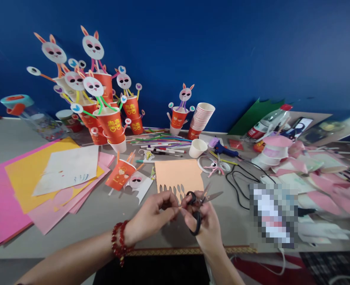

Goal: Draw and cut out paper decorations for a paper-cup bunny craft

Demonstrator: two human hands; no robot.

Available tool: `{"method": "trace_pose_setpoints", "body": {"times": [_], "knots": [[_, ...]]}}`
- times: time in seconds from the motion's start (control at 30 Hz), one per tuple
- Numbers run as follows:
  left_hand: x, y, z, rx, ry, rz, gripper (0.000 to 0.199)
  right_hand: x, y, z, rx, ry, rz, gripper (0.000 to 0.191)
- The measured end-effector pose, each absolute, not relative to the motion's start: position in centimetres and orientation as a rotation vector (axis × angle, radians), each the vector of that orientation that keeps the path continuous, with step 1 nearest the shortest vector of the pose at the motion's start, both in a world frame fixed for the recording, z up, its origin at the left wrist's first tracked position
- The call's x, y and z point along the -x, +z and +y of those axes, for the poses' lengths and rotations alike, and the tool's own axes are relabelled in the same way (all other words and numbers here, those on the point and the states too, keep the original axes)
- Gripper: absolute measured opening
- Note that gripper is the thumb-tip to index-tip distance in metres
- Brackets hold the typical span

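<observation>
My left hand (pixel 157 213), with red bead bracelets at its wrist, is closed in a pinch at the near edge of the peach paper sheet. A small bit of peach paper (pixel 180 207) shows between its fingertips, partly hidden. My right hand (pixel 206 223) holds scissors (pixel 196 223) by their black handles, blades apart and pointing up to the right. Its thumb and fingertip meet the left fingertips at the small piece. Just beyond my hands lies the peach paper sheet (pixel 177 172), with a row of leaf-shaped holes along its near side.
Red cups with rabbit faces (pixel 112 124) stand at the back left; one red cup (pixel 120 174) lies tilted nearer. Coloured paper sheets (pixel 17 170) spread at left. Behind are a cup stack (pixel 203 114), white cup (pixel 198 148) and blue glue gun (pixel 226 150) with a black cord.
</observation>
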State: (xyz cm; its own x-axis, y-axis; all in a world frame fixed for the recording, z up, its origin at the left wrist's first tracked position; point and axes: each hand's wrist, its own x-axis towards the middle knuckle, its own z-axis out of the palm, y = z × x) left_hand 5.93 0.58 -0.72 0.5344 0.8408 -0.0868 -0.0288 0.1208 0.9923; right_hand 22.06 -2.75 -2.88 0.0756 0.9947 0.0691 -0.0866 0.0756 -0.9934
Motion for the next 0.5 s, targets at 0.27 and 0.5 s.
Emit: {"method": "trace_pose_setpoints", "body": {"times": [0.27, 0.5], "knots": [[-5.2, 0.4, 0.8, -1.305, 0.776, 0.823, 0.011, -23.7, -2.8, -3.9, 1.184, 1.495, -1.306, 0.036], [-4.8, 0.4, 1.1, -1.31, 0.747, 0.8, 0.01, -25.3, -3.3, -4.8, 1.141, 1.844, -1.318, 0.047]]}}
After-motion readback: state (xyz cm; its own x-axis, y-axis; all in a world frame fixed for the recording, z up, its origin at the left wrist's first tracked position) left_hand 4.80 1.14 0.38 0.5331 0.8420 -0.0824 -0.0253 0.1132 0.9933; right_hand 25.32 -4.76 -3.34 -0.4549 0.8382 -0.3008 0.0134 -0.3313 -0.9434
